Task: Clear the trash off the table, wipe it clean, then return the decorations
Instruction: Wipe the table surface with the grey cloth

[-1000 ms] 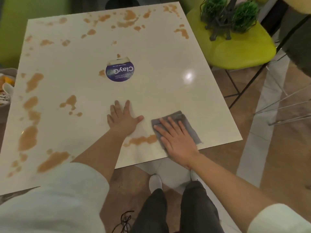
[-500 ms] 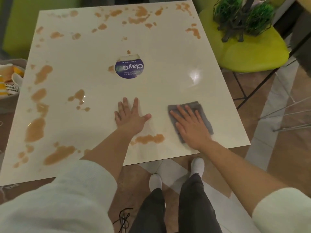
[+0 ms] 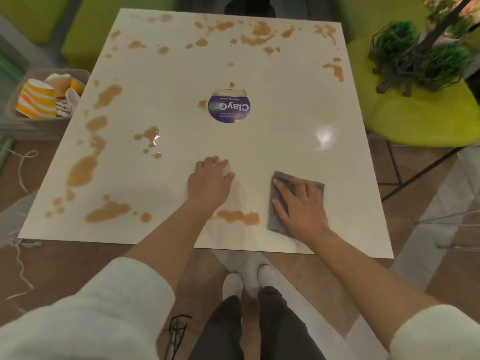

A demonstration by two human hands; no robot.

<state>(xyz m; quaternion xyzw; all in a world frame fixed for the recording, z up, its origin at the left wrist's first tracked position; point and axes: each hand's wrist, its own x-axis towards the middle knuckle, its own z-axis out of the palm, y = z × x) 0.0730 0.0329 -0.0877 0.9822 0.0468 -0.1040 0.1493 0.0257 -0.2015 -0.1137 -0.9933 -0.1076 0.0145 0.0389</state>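
Trash binned, wiping barely begun — my right hand [image 3: 301, 203] flat on cloth [image 3: 279, 222], left hand [image 3: 210, 181] open, bracing table [image 3: 285, 81]; spills [image 3: 237, 216] everywhere, decorations [image 3: 418, 55] parked on chair [image 3: 420, 118].

I read one label only: a round purple sticker [image 3: 229, 107] on the white table [image 3: 285, 100], just above frame centre. It sits upside down to my view. Big white letters say "ClayG", with the last letter partly lost under a blurred spot. A smaller line on it reads "Clean as you go". Another small line is too blurred; I can't make it out. At the left edge of the frame a white cup [image 3: 65, 106] in the bin [image 3: 49, 120] carries black script, but it's too small to read. No other text, numbers or signs that I can read.
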